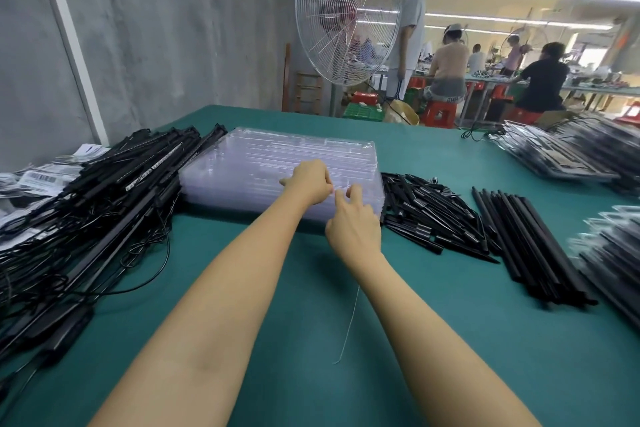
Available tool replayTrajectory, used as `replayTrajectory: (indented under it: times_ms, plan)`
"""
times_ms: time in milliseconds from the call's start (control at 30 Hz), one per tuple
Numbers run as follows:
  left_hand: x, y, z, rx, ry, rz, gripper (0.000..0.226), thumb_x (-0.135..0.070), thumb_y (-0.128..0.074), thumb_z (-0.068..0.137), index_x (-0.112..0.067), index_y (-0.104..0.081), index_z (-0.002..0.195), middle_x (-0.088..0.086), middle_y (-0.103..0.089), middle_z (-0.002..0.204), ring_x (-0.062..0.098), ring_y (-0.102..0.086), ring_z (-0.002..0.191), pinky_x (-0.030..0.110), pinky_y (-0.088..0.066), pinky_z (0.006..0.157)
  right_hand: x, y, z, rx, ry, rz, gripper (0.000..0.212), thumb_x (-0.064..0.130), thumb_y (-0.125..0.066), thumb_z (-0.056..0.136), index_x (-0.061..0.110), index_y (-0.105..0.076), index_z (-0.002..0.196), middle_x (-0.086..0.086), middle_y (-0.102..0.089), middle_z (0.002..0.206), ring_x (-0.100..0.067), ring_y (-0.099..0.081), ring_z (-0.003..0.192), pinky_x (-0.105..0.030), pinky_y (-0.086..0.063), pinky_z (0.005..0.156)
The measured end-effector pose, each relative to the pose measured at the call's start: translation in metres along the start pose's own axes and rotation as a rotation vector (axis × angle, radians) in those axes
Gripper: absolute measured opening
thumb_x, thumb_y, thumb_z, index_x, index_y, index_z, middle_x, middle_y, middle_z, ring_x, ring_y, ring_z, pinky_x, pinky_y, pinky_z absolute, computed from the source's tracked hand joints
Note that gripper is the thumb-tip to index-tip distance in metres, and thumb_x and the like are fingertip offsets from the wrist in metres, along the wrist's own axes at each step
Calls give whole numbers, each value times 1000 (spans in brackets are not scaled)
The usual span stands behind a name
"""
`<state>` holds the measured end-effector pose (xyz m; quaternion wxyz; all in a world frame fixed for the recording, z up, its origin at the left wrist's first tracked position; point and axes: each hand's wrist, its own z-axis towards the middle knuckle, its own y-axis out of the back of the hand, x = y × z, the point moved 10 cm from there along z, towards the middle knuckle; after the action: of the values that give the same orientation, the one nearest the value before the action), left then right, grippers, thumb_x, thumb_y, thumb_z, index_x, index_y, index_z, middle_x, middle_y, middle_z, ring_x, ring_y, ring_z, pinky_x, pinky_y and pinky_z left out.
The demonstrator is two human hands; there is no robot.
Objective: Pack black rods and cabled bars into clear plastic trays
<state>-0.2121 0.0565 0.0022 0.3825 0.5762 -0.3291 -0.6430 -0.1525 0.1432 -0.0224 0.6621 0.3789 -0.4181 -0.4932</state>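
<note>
A stack of clear plastic trays [277, 156] is lying in the middle of the green worktop [450, 322], and both hands are working at its near right corner. The left hand [308, 180] is pinching the top edge with curled fingers, and the right hand [351, 222], just beside it, is gripping the corner with its fingers curled too. A tangled pile of cabled bars [104, 194] is touching the stack on the left, short black rods [426, 211] are lying against its right side, and long black rods [530, 246] are resting further right.

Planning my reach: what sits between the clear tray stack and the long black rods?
Head view: a loose heap of shorter black rods lies between the tray stack and the long rods.
</note>
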Motion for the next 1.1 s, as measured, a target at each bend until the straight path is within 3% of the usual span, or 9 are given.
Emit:
replayTrajectory:
  times_ms: [100,200,367,500,567,667,800,967,1100]
  plan:
    - [1,-2,-1,-40,58,82,20,-13,-50,95,-12,-69,98,6,-65,107,27,-47,110,47,-36,98,0,-3,-4,18,20,30,52,4,-42,88,11,-32,139,-10,-26,142,-31,-49,97,-34,-39,73]
    - [-5,11,1,-121,56,74,22,-7,-44,94,-15,-64,98,4,-63,112,27,-46,115,46,-33,99,1,-4,-7,8,23,21,42,0,-43,87,5,-39,129,-12,-28,140,-30,-48,98,-34,-36,65]
    - [-32,75,7,-345,-104,15,17,-12,-42,97,-18,-57,97,7,-55,117,28,-45,115,44,-33,93,1,-9,-2,70,-6,98,38,0,-46,86,2,-42,123,-13,-36,135,-32,-54,99,-34,-37,64]
    - [-33,44,1,-110,-282,250,22,-29,-48,97,-15,-55,113,9,-56,118,29,-44,115,43,-40,93,-7,-11,3,159,-5,192,42,0,-44,83,8,-38,124,-10,-41,127,-33,-53,82,-32,-34,62]
    - [-17,13,-6,43,-284,350,37,-41,-53,93,-18,-51,122,7,-53,124,28,-42,120,46,-38,99,-10,-9,7,178,3,183,43,3,-44,84,11,-38,126,-9,-41,126,-34,-55,86,-32,-35,64]
    - [-5,-4,-7,34,-272,458,42,-44,-53,93,-25,-48,131,5,-49,133,26,-35,128,47,-30,104,-10,-7,13,180,17,180,41,8,-46,87,12,-39,127,-8,-41,129,-36,-58,95,-33,-36,67]
    - [-4,7,-2,8,-271,386,42,-48,-56,90,-30,-55,128,0,-56,132,25,-38,125,41,-32,101,-12,-13,13,191,20,158,51,12,-46,87,17,-33,136,-7,-38,130,-34,-57,87,-32,-37,65]
    - [-8,24,11,4,-239,381,33,-32,-52,97,-30,-56,129,8,-55,132,28,-31,132,41,-30,103,-12,-23,16,248,16,137,70,13,-48,86,29,-19,147,-8,-26,143,-29,-46,75,-30,-37,64]
    - [-24,59,12,-232,-265,348,37,-12,-40,101,-31,-58,128,11,-55,121,33,-39,116,40,-30,97,-14,-26,15,283,-11,166,71,7,-46,83,29,-22,146,-8,-21,145,-28,-49,74,-30,-36,62]
